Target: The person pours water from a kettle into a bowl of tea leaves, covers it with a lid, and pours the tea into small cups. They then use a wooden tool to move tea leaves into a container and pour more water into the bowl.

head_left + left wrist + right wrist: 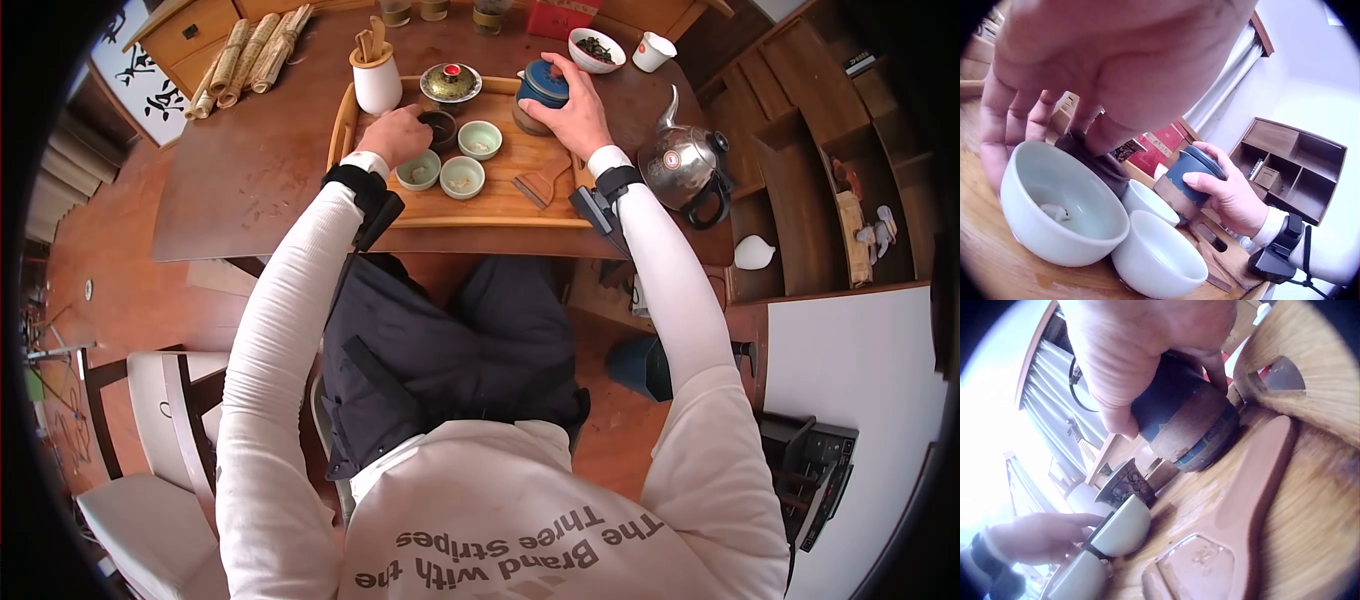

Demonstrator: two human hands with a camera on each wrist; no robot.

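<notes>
My left hand [398, 137] pinches the rim of a small dark brown teacup [440, 128] at the left of a wooden tea tray [500, 213]. Three pale green teacups [462, 178] stand close by on the tray. The right hand [580, 110] is wrapped around a blue and brown lidded tea pot [535, 100], thumb on one side and fingers on the other. Seen from the right wrist, this pot [1188, 425] is low over the tray. Between the pot and the tray's front edge lies a flat brown wooden tool [543, 184] with a wide end.
A white holder [377, 85] with wooden utensils and a patterned lidded bowl [451, 85] stand behind the cups. To the right are a metal kettle [685, 165], a bowl of tea leaves [597, 50] and a white cup [654, 52]. Rolled bamboo mats [250, 60] lie at the left.
</notes>
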